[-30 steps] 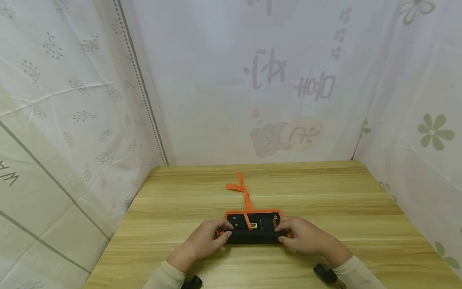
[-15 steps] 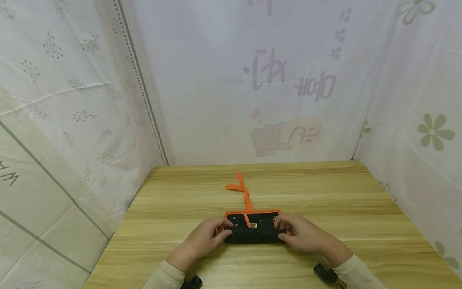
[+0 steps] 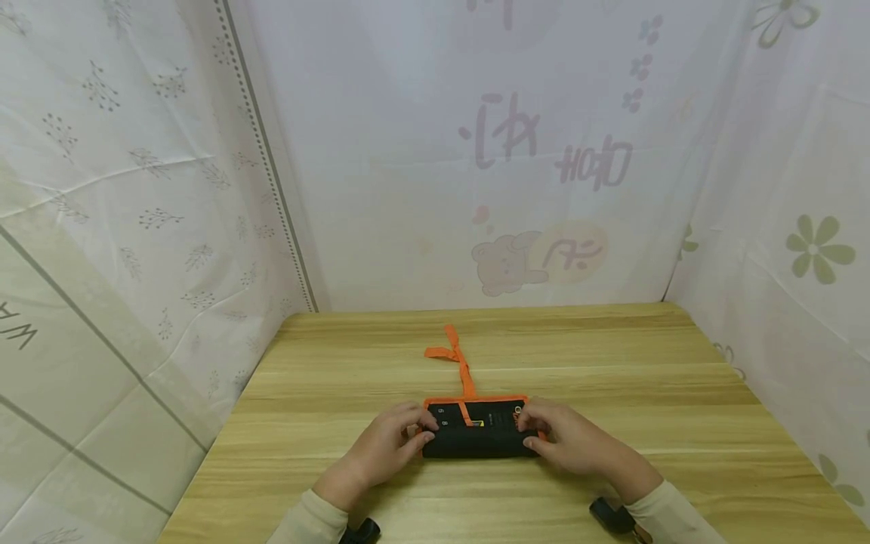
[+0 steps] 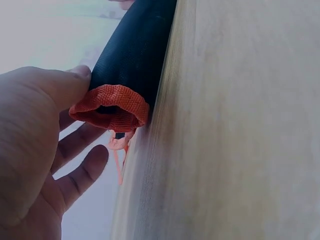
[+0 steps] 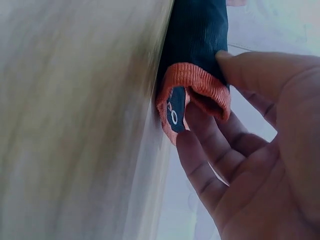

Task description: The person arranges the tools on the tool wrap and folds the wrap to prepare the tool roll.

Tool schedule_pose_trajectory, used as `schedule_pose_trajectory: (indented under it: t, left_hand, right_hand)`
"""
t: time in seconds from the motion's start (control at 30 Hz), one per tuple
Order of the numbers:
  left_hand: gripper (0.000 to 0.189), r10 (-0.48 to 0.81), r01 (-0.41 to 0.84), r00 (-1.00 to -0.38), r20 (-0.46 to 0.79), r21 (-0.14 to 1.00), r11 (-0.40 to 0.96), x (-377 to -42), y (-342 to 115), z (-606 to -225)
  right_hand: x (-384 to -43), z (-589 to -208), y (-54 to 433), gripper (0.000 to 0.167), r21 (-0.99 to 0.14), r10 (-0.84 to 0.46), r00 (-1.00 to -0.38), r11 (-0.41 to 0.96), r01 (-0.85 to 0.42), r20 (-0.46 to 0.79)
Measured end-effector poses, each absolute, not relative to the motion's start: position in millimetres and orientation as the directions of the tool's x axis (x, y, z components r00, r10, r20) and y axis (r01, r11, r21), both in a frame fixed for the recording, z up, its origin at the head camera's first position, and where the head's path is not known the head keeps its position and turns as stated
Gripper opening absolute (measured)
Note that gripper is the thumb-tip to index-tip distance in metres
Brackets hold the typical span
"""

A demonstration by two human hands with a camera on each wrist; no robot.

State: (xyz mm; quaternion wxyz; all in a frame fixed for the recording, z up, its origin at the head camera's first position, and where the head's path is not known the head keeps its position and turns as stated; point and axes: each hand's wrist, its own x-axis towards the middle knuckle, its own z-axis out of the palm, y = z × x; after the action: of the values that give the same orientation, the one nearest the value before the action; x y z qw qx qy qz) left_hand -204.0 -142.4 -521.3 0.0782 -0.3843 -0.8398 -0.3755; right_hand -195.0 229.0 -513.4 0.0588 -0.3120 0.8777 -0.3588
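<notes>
A black fabric tool roll point(image 3: 478, 444) with orange trim lies partly rolled up on the table, its near part a thick rounded fold. White numbers and a small yellow label point(image 3: 479, 424) show on its flat far part. My left hand point(image 3: 381, 446) holds the left end, thumb on the near side and fingers over the top. My right hand point(image 3: 571, 442) grips the right end the same way. Both wrist views show the orange-edged open end of the roll, with the thumb pressed on the black fabric point(image 4: 132, 55) and the other fingers round the far side.
An orange tie strap point(image 3: 465, 374) runs from the roll's far edge toward the back of the wooden table point(image 3: 326, 378), its ends split apart. Patterned cloth curtains point(image 3: 394, 189) hang behind the table and along both sides.
The near fold has turned slightly away from me and now covers more of the yellow label. Both hands stay at the roll's ends, their fingers shifting only a little.
</notes>
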Motion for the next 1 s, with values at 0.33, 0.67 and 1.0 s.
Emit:
schedule_pose_trajectory:
  t: [0.33,0.67,1.0]
  left_hand:
    - [0.017,0.572,0.74,-0.667,0.478,0.515,0.433,-204.6,-142.4,-522.1]
    - [0.022,0.57,0.713,-0.697,0.434,0.501,0.49,-205.6,-144.0,-524.9]
    - [0.042,0.596,0.677,-0.726,0.341,0.504,0.536,-204.3,-145.0,-524.1]
  right_hand:
    - [-195.5,-513.5,228.0,0.023,-0.566,-0.565,-0.795,0.59,-0.576,0.221]
    - [-196.5,-514.3,229.1,0.025,-0.543,-0.554,-0.806,0.62,-0.567,0.209]
    - [-195.3,-513.5,229.6,0.044,-0.518,-0.547,-0.823,0.666,-0.537,0.15]
